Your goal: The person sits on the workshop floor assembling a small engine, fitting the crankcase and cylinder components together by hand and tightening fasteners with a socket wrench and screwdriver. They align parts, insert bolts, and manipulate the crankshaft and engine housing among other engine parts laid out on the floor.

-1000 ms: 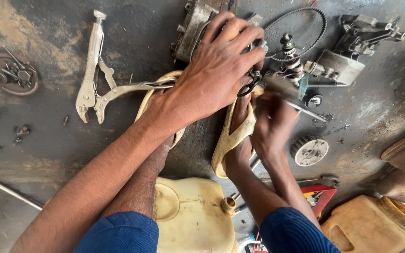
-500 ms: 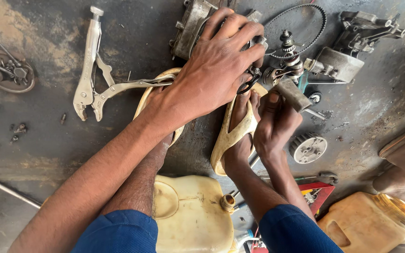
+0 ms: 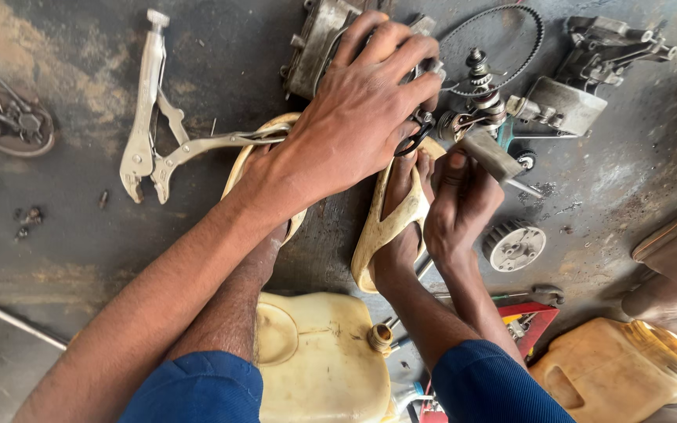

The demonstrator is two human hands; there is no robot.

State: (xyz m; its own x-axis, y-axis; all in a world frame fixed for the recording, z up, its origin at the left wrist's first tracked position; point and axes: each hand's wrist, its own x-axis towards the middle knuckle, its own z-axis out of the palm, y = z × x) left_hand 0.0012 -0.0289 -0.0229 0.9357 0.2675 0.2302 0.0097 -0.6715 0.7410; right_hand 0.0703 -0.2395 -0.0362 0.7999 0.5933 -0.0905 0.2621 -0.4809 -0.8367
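Note:
My left hand (image 3: 358, 125) reaches across from the lower left and presses down on a grey metal engine part (image 3: 315, 43), fingers spread over its edge. My right hand (image 3: 460, 207) grips a short grey metal bar (image 3: 489, 153) held against a small shaft assembly (image 3: 479, 86) beside that part. A toothed belt (image 3: 530, 23) loops behind the shaft. My two feet in yellow sandals (image 3: 389, 223) rest on the dark floor just below both hands.
Locking pliers (image 3: 150, 133) lie at the left. A small gear (image 3: 515, 244) sits right of my right hand, a grey metal housing (image 3: 570, 98) at upper right. A yellow jerrycan (image 3: 315, 352), an orange jerrycan (image 3: 620, 376) and a red tool (image 3: 530, 321) are near me.
My right hand has shifted the grey bar slightly beside the shaft. My left hand stays pressed on the engine part.

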